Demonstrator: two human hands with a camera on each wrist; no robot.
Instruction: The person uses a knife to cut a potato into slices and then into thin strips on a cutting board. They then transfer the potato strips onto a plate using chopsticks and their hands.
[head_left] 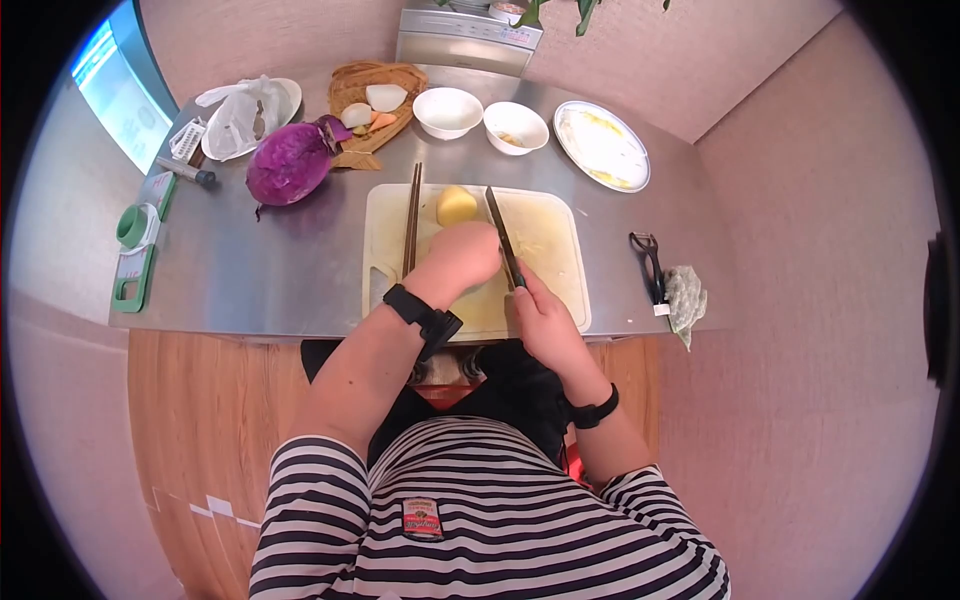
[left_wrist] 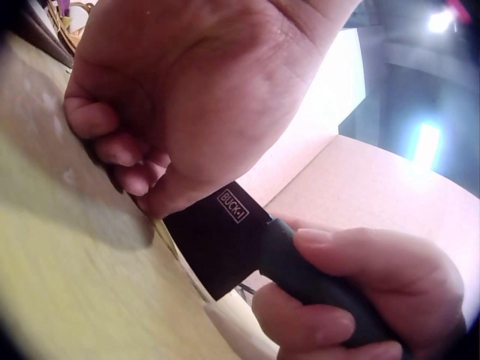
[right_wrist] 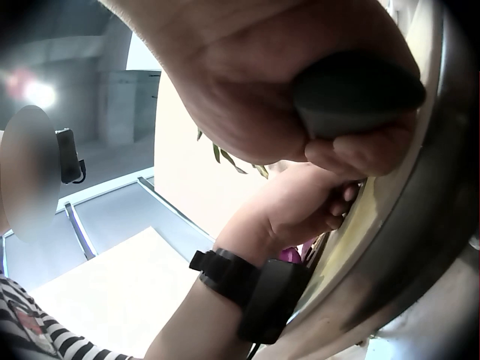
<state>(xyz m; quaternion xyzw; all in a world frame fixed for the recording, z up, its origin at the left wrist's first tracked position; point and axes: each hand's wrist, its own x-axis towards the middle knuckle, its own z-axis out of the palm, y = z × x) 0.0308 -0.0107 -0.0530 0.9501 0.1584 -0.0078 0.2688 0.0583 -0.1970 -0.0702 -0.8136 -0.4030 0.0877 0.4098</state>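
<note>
My right hand (head_left: 550,325) grips the dark handle of a kitchen knife (head_left: 502,230), whose black blade (left_wrist: 217,236) bears white lettering. The blade stands on edge at the white cutting board (head_left: 570,290), pointing away from me. Close along its left side, my left hand (head_left: 462,262) rests on the board with fingers (left_wrist: 124,150) curled under and thumb beside the blade. I cannot tell what lies under those fingertips. A peeled yellow potato piece (head_left: 457,205) sits just beyond the left hand. Pale yellow shreds (head_left: 535,248) lie right of the blade.
Chopsticks (head_left: 412,215) lie along the board's left part. Behind stand a purple cabbage (head_left: 290,165), two white bowls (head_left: 447,113) and an oval plate (head_left: 602,147). A black peeler (head_left: 650,265) lies right; a green-and-white grater (head_left: 135,240) lies at the left edge.
</note>
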